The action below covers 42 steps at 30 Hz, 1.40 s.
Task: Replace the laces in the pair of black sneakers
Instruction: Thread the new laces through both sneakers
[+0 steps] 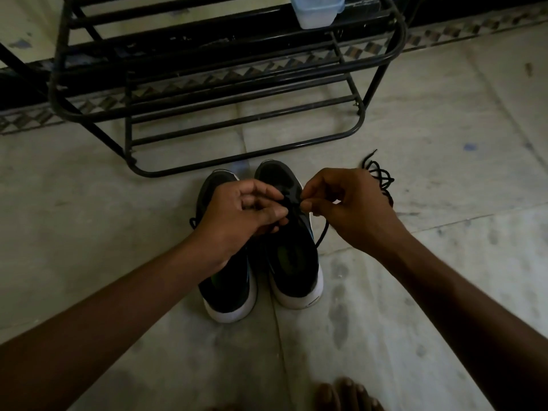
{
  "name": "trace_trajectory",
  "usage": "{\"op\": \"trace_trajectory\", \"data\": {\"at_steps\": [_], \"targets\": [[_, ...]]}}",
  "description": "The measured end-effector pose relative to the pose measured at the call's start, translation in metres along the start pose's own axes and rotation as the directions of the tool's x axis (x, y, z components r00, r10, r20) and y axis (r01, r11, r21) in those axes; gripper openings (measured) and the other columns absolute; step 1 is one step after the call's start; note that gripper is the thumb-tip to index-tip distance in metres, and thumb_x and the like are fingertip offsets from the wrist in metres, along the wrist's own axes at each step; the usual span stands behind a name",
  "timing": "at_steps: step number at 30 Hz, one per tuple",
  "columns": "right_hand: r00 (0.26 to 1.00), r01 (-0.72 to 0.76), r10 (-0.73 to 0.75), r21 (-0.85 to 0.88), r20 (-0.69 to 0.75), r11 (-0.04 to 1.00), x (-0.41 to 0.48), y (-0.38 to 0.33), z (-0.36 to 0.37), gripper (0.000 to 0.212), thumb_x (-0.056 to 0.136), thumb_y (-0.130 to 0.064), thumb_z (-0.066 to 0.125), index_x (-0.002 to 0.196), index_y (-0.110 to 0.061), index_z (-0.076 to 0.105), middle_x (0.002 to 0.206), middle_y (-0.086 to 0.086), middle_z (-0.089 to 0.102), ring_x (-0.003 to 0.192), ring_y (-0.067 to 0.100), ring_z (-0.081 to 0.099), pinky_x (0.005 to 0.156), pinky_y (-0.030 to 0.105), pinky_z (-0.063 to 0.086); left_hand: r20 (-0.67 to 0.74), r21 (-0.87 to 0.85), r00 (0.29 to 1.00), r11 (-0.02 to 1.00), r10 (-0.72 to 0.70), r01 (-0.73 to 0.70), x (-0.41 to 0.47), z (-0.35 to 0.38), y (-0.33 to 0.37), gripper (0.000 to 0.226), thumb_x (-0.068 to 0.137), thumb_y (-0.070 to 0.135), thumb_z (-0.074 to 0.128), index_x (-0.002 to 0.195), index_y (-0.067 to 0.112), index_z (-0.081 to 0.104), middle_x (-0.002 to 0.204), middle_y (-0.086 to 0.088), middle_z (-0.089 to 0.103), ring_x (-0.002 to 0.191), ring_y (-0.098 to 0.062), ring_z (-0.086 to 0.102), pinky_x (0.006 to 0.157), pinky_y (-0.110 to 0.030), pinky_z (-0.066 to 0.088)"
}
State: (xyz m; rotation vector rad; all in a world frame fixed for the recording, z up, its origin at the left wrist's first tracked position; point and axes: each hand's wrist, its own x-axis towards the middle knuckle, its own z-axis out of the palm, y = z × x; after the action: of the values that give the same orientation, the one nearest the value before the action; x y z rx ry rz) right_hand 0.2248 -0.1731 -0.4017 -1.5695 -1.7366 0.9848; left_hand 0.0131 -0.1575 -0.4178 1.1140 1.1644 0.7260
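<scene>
1. Two black sneakers with white soles stand side by side on the floor point(444, 262), heels toward the person and toes toward a rack point(398, 34).
2. The left sneaker point(228, 292) sits slightly nearer the person. The right sneaker point(293, 262) is just beside it, and the two are touching or nearly so.
3. The left hand point(240, 215) is over the front half of the pair with its fingers curled, and its thumb and fingertips pinch at the eyelet area of the right sneaker. Whether it grips the lace or the shoe's upper cannot be told in the dim light.
4. The right hand point(350, 203) is level with it on the right side of the right sneaker. Its thumb and forefinger pinch a black lace point(323, 229), and its other fingers are curled.
5. The lace drops from that pinch in a curve beside the right sneaker's outer edge, down to the floor.
6. A short bit of black lace also shows on the left of the left sneaker, next to the left wrist.
7. A loose lace point(379, 173), also black, lies tangled on the floor behind the right hand and is partly hidden by it.
8. The rack is black metal tubing with open bar shelves. A pale plastic box point(315, 10) rests on an upper shelf.
9. Bare toes point(347, 393) show at the bottom edge.
</scene>
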Motion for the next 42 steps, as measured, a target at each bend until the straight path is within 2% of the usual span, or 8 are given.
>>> {"op": "trace_trajectory", "data": {"at_steps": [9, 15, 18, 21, 24, 29, 34, 42], "targets": [[0.999, -0.046, 0.047, -0.042, 0.026, 0.998, -0.002, 0.003, -0.006, 0.007, 0.090, -0.011, 0.072, 0.093, -0.016, 0.075, 0.077, -0.010, 0.071, 0.077, 0.004, 0.067, 0.067, 0.023, 0.053, -0.050, 0.237, 0.985, 0.960, 0.164, -0.148, 0.003, -0.006, 0.010, 0.018, 0.083, 0.000, 0.079, 0.091, 0.016, 0.078, 0.081, -0.004, 0.077, 0.077, -0.016, 0.076, 0.070, -0.020, 0.057], [0.976, -0.097, 0.131, -0.188, 0.176, 0.977, -0.001, 0.006, -0.019, 0.016, 0.092, -0.003, 0.068, 0.095, -0.014, 0.078, 0.078, -0.007, 0.072, 0.070, -0.001, 0.066, 0.069, 0.019, 0.054, 0.237, 0.775, 0.868, 0.455, 0.436, -0.439, -0.013, -0.045, 0.011, 0.016, 0.088, -0.001, 0.073, 0.094, 0.011, 0.081, 0.086, 0.000, 0.062, 0.078, -0.013, 0.063, 0.072, -0.021, 0.050], [0.965, -0.139, 0.194, -0.284, 0.175, 0.949, 0.001, 0.012, -0.025, 0.018, 0.093, -0.003, 0.064, 0.094, -0.013, 0.078, 0.075, -0.003, 0.071, 0.053, 0.000, 0.061, 0.048, 0.006, 0.041, 0.270, 0.808, 0.874, 0.398, 0.405, -0.434, -0.023, -0.057, 0.004, 0.018, 0.087, -0.006, 0.072, 0.095, 0.008, 0.081, 0.089, 0.001, 0.058, 0.080, -0.013, 0.061, 0.074, -0.021, 0.051], [0.951, -0.129, 0.224, -0.383, 0.214, 0.915, 0.003, 0.014, -0.024, 0.019, 0.093, -0.003, 0.063, 0.095, -0.014, 0.077, 0.082, 0.001, 0.072, 0.065, 0.008, 0.064, 0.059, 0.014, 0.045, 0.313, 0.856, 0.872, 0.285, 0.377, -0.431, -0.026, -0.057, 0.000, 0.016, 0.084, 0.000, 0.077, 0.093, 0.013, 0.081, 0.088, 0.001, 0.059, 0.084, -0.020, 0.059, 0.069, -0.040, 0.052], [0.940, -0.089, 0.217, -0.424, 0.264, 0.901, 0.003, 0.013, -0.017, 0.017, 0.093, -0.007, 0.066, 0.104, -0.018, 0.073, 0.092, -0.001, 0.072, 0.078, 0.007, 0.063, 0.070, 0.020, 0.048, 0.377, 0.878, 0.860, 0.162, 0.343, -0.450, -0.025, -0.048, 0.000, 0.009, 0.089, 0.019, 0.072, 0.093, 0.024, 0.078, 0.098, 0.008, 0.062, 0.097, -0.020, 0.059, 0.079, -0.040, 0.042], [0.922, -0.063, 0.167, -0.291, 0.349, 0.955, -0.004, 0.008, 0.002, 0.032, 0.088, -0.034, 0.074, 0.113, -0.021, 0.060, 0.103, -0.004, 0.067, 0.092, 0.011, 0.065, 0.075, 0.025, 0.055, 0.324, 0.820, 0.916, 0.413, 0.236, -0.396, -0.017, -0.024, -0.005, 0.036, 0.095, 0.038, 0.068, 0.129, 0.030, 0.062, 0.117, 0.015, 0.065, 0.107, 0.001, 0.052, 0.098, -0.033, 0.040], [0.939, -0.021, 0.127, -0.316, 0.319, 0.948, -0.009, 0.010, 0.015, 0.030, 0.084, -0.020, 0.079, 0.105, -0.019, 0.058, 0.094, -0.003, 0.066, 0.085, 0.015, 0.066, 0.073, 0.029, 0.057, 0.241, 0.749, 0.933, 0.561, 0.267, -0.354, -0.011, -0.016, -0.013, 0.024, 0.088, 0.018, 0.079, 0.109, 0.024, 0.071, 0.093, 0.018, 0.067, 0.091, 0.003, 0.065, 0.082, -0.018, 0.050], [0.966, 0.017, 0.079, -0.365, 0.248, 0.931, 0.000, 0.017, 0.004, 0.013, 0.091, -0.009, 0.071, 0.098, -0.018, 0.077, 0.078, -0.017, 0.057, 0.071, -0.003, 0.055, 0.063, 0.006, 0.035, 0.275, 0.769, 0.893, 0.475, 0.357, -0.427, -0.011, -0.023, -0.017, 0.008, 0.094, 0.009, 0.071, 0.090, 0.013, 0.077, 0.081, 0.008, 0.059, 0.077, -0.007, 0.058, 0.071, -0.023, 0.046]]}}
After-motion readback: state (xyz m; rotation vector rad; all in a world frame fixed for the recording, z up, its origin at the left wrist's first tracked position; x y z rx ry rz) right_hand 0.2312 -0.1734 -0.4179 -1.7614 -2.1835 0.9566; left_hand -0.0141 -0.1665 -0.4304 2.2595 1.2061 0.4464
